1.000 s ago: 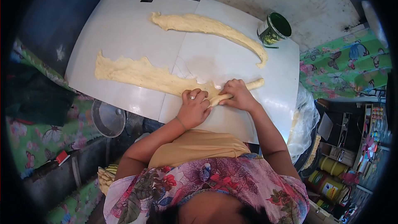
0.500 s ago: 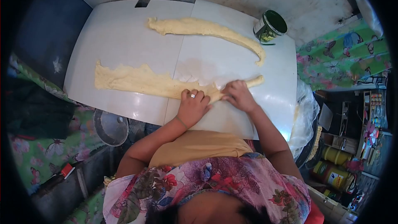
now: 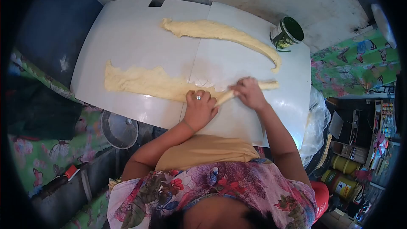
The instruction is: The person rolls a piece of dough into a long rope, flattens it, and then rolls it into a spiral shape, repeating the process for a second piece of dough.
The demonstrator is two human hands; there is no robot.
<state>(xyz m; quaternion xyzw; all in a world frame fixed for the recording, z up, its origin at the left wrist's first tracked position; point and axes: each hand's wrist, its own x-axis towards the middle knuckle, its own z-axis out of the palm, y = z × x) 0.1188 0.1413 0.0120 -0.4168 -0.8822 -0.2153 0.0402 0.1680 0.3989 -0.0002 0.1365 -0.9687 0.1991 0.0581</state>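
Observation:
A long yellow dough strip (image 3: 148, 82) lies across the near part of the white table (image 3: 140, 46). Its left part is flat with a ragged far edge, while its right part is rolled into a narrow rope. My left hand (image 3: 200, 109), with a ring on one finger, has its fingers curled on the strip near the middle. Further right, my right hand (image 3: 249, 93) is closed over the rolled part, its fingertips slightly blurred. The rope's end sticks out to the right of it. A second, thicker dough roll (image 3: 220, 32) curves across the far side of the table.
A green bucket (image 3: 288, 32) stands at the table's far right corner. Clear plastic (image 3: 316, 123) hangs by the right edge. Below the left near edge is a round metal pan (image 3: 119, 130). A wall runs behind the table.
My right hand has shifted slightly along the dough, a little farther from my left hand, which keeps its place on the strip. The whole view has shifted slightly.

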